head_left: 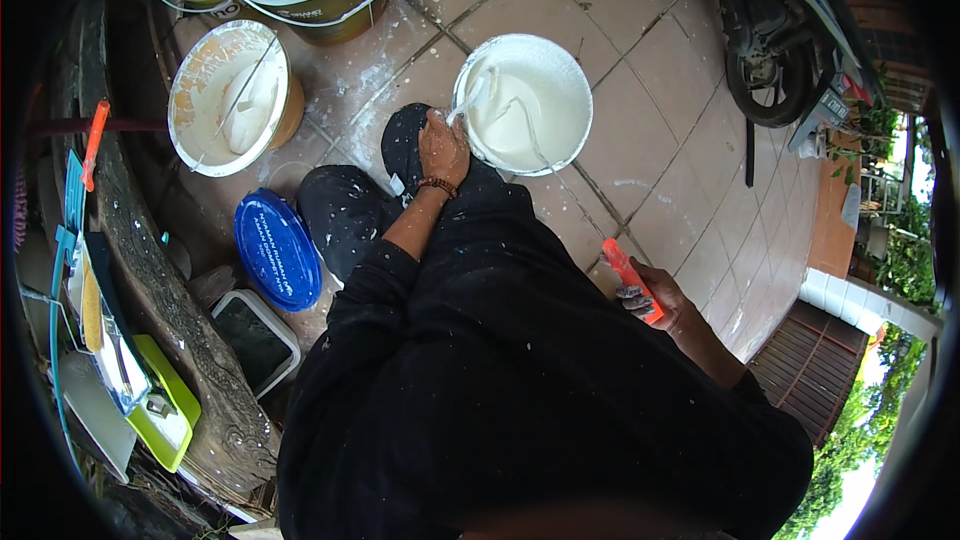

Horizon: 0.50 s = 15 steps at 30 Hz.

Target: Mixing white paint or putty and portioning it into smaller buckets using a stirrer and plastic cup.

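Observation:
A white bucket [584, 112] of white paint stands on the tiles in front of my knees. At its left rim is my left hand [443, 148], closed around a white, paint-coated strip [478, 92] that reaches over the paint; its kind is not clear. My right hand [655, 298], lower right, grips the orange handle [630, 280] of a paint roller. From the handle a thin bent metal rod [575, 195] runs into the bucket. No roller sleeve can be made out at the rod's end. White paint smears the right fingers.
Left stand a paint-smeared tub [287, 125], a large open paint pail [330, 15] and a blue lid [277, 250]. A wooden trunk [170, 270] runs along the left, with a lime-green tray [165, 405] beside it. A motorcycle [775, 50] is parked at upper right.

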Tool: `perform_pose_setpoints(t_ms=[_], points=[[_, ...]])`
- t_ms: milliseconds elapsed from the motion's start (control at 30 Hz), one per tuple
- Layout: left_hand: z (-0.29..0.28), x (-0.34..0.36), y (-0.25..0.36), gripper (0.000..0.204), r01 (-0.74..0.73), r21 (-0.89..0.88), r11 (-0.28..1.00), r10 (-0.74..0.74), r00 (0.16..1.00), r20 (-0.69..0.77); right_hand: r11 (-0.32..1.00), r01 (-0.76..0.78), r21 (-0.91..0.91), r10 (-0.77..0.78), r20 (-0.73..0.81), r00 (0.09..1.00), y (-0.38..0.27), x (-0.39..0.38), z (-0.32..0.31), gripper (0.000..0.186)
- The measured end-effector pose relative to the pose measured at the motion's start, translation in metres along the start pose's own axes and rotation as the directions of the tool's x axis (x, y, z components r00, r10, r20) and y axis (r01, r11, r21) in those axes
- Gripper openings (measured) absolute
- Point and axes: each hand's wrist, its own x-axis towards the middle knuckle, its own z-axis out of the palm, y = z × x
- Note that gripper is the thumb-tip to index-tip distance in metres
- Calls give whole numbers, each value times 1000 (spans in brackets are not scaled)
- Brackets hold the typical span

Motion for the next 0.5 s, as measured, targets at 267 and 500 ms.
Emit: perform_pose_setpoints(t_ms=[267,500], points=[[2,0,2,30,-42,21,999,43,997,-66,999,16,52,-24,156,987,-10,42,19,50],[0,1,3,31,-12,16,1000,13,999,-38,974,55,-220,-98,-190,977,-12,16,14,39]])
